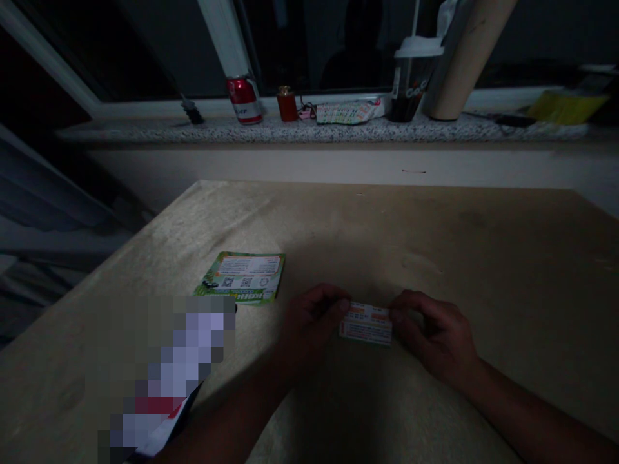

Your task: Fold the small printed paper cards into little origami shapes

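Printed slip (366,323), a small rectangle of lines of text with orange patches, lies to the right of the green packet (249,278), somewhat nearer the person, between two hands low over the table (507,258).

Starting at the left, a long blurred-out object (176,370) lies just on the near side of the green packet, running slantwise toward the person; what it is cannot be made out. The packet itself lies flat on the table, printed side up. Right of it, the left hand (314,325) pinches the slip's upper left corner between thumb and forefinger, with almost no gap between the tips. Farthest right from the packet, the right hand (438,332) has thumb and fingertips closed on the slip's right edge; how firmly it presses does not show.

The slip looks like paper or thin card, so it should be very light, fairly limp and easy to crease or tear, perhaps a little slick if coated. The best hold is probably a soft fingertip pinch at both short edges, kept level, without pulling outward or covering the print.
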Action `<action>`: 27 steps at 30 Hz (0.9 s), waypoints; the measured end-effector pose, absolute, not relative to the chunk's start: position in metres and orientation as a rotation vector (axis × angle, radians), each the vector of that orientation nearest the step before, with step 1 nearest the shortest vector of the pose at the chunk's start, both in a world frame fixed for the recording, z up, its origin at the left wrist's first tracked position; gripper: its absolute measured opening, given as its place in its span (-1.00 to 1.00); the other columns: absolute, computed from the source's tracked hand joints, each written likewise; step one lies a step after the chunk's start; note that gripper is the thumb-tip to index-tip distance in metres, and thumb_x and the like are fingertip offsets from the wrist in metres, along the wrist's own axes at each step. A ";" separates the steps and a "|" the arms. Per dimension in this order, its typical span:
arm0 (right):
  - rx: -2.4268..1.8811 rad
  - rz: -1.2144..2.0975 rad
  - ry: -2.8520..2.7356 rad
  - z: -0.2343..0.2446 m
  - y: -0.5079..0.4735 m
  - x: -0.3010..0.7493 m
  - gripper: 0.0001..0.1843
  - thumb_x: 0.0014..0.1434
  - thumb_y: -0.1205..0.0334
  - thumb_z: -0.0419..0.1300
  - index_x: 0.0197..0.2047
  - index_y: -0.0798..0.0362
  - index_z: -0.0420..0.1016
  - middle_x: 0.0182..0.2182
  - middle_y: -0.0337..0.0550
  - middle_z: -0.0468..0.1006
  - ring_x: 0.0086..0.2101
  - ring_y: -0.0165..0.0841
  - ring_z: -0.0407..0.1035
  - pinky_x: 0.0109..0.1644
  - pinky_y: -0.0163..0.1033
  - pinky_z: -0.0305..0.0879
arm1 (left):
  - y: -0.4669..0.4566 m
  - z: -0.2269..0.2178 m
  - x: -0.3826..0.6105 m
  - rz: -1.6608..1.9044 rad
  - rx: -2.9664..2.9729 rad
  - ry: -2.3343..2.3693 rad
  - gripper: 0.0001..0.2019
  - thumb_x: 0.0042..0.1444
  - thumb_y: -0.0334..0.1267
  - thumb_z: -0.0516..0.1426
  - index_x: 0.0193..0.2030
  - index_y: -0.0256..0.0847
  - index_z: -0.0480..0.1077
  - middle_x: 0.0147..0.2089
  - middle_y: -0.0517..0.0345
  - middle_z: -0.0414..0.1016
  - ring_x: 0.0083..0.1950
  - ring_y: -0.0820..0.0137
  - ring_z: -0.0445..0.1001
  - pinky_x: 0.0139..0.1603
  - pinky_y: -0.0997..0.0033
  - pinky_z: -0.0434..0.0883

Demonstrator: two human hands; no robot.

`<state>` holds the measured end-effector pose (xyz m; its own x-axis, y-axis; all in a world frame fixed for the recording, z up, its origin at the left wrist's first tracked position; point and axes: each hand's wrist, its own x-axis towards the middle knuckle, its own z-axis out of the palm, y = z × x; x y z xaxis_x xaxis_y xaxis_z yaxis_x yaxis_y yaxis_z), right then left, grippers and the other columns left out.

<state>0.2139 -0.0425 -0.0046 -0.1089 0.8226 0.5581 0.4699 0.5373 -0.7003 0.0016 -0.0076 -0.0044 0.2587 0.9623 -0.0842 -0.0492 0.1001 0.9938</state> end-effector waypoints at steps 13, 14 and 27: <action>-1.032 0.459 -1.983 -0.009 -0.047 0.216 -0.65 0.12 0.21 0.36 -0.03 0.07 0.47 -0.31 -0.14 0.57 -0.34 -0.30 0.50 -0.30 -0.21 0.45 | -0.009 0.001 0.004 1.037 1.060 1.033 -0.84 0.02 -0.24 0.31 -0.34 -0.24 0.45 -0.44 0.26 0.47 -0.44 0.48 0.44 -0.43 0.53 0.39; -1.027 0.442 -2.013 -0.009 -0.047 0.215 -0.56 0.07 0.16 0.41 -0.01 0.07 0.46 -0.27 -0.11 0.58 -0.30 -0.27 0.50 -0.26 -0.18 0.45 | -0.008 0.002 0.004 1.040 1.056 1.040 -0.84 0.02 -0.23 0.31 -0.34 -0.24 0.45 -0.45 0.26 0.46 -0.45 0.47 0.44 -0.44 0.53 0.39; -0.870 0.305 -2.123 -0.008 -0.044 0.214 -0.47 0.11 0.18 0.38 0.11 0.18 0.43 -0.19 0.02 0.61 -0.26 -0.21 0.45 -0.19 -0.06 0.40 | -0.008 -0.002 0.004 1.022 1.082 1.068 -0.85 0.04 -0.23 0.28 -0.31 -0.23 0.43 -0.44 0.27 0.44 -0.45 0.49 0.41 -0.44 0.53 0.38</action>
<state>0.2141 -0.0441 -0.0076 -0.4404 0.6752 0.5917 0.4813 0.7339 -0.4793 0.0041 -0.0078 -0.0024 0.1807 0.9723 -0.1485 -0.1057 0.1693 0.9799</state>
